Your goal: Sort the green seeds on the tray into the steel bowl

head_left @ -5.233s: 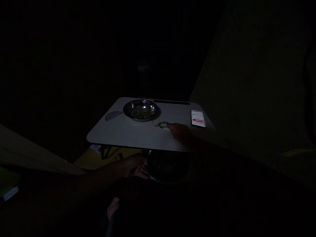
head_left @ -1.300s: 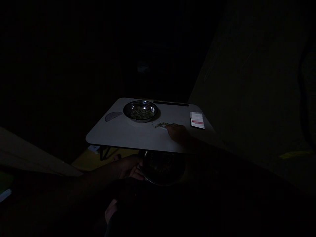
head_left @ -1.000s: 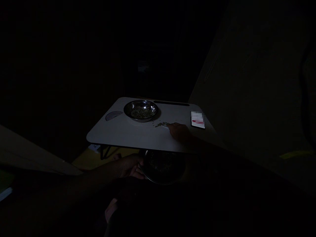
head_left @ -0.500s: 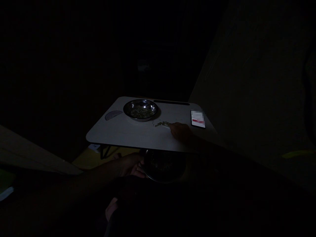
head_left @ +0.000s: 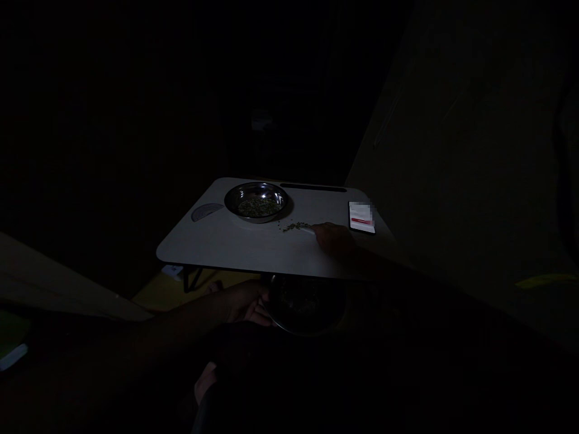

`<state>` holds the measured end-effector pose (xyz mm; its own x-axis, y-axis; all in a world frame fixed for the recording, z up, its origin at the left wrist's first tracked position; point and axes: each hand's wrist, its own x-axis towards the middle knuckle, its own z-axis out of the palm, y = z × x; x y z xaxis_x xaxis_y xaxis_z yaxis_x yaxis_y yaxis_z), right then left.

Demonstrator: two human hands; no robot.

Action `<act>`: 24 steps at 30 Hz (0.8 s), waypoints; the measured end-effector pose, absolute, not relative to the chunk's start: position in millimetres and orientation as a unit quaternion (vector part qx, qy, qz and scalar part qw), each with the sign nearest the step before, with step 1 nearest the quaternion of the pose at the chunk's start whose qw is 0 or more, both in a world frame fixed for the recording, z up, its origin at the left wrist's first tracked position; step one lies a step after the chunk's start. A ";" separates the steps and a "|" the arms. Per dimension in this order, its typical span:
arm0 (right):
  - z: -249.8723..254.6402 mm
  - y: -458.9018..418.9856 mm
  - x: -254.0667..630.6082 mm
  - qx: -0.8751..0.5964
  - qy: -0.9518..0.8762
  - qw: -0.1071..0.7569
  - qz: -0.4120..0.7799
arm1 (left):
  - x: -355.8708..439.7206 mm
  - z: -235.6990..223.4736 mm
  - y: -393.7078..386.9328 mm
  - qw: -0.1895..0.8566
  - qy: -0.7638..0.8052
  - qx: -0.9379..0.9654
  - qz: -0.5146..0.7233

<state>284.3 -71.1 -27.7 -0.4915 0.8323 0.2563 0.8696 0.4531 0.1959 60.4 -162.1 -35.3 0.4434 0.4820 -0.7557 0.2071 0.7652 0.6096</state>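
Note:
In dim light, my left hand [head_left: 254, 303] grips the left rim of a dark metal bowl [head_left: 312, 328], held below the table's near edge. Some bits lie inside it, too dark to name. My right hand [head_left: 335, 239] is closed at the table's right half, with a small pale flat piece [head_left: 309, 229] sticking out of its fingers; its kind is unclear. Just left of that piece is a small heap of greenish seed-like bits [head_left: 295, 226] on the tabletop. Behind it stands a shiny steel bowl [head_left: 256, 217] with more greenish bits [head_left: 259, 207] inside.
The white folding table [head_left: 235, 250] has a dark slot [head_left: 313, 187] along its far edge. A half-round protractor-like piece [head_left: 207, 211] lies left of the steel bowl. A phone [head_left: 361, 217] with a lit screen lies at the right. A wall [head_left: 452, 169] rises beyond it.
My left hand and the dark bowl have shifted slightly to the right. My right hand stays close to the heap, its pale piece still among the fingers. The view has moved a little.

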 end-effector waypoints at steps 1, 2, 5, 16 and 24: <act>-27.8 -70.7 283.2 -0.504 -0.849 0.059 -0.150 | 60.6 -35.4 -162.1 0.782 0.520 0.333 0.087; -28.0 -70.2 282.4 -0.507 -0.847 0.058 -0.150 | 60.7 -35.2 -162.2 0.782 0.519 0.334 0.088; -28.8 -68.9 282.4 -0.506 -0.847 0.063 -0.152 | 61.0 -33.8 -163.1 0.784 0.514 0.335 0.091; -29.1 -71.8 283.3 -0.494 -0.850 0.110 -0.150 | 61.8 -34.0 -162.7 0.781 0.521 0.332 0.092; -30.9 -69.9 281.5 -0.475 -0.861 0.105 -0.150 | 62.3 -33.1 -163.8 0.786 0.518 0.324 0.096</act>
<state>281.5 -69.9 -30.9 -0.5270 0.7857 0.3241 0.8490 0.5041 0.1584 62.3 -163.8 -33.1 0.4451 0.4857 -0.7523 0.1853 0.7720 0.6080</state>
